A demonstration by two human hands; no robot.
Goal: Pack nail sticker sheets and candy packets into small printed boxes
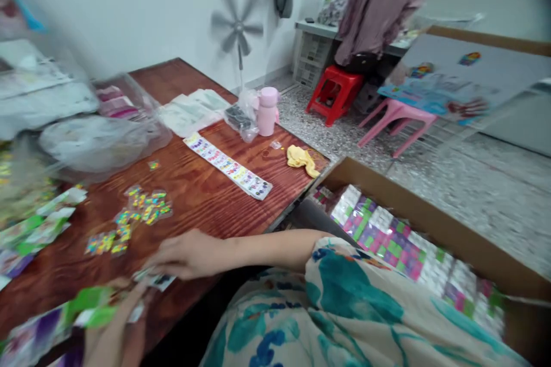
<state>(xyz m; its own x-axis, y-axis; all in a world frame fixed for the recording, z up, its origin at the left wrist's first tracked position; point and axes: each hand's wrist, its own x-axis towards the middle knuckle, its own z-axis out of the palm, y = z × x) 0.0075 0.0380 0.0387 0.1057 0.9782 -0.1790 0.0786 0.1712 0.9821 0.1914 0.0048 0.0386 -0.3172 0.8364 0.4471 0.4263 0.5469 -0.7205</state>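
Observation:
My right hand (189, 255) reaches in over the table's near edge, its fingers closed on a small white packet with a dark patch (163, 281). Beside it at the lower left, my left hand (123, 315) is blurred, and its fingertips meet the same packet. Green-and-white printed cards (92, 304) lie against the left hand. Just beyond both hands, several small clear bags with yellow, green and orange bits (148, 206) are scattered on the wooden table (193, 195). A strip of coloured stickers (228, 163) lies farther off.
Plastic bags (103, 137) pile up at the left. Toward the back stand a pink bottle (267, 112) and a fan (239, 26); a yellow cloth (301, 159) lies nearer the corner. At right, a cardboard box (379, 183) holds packed coloured boxes. A person (379, 6) is near a red stool (333, 89).

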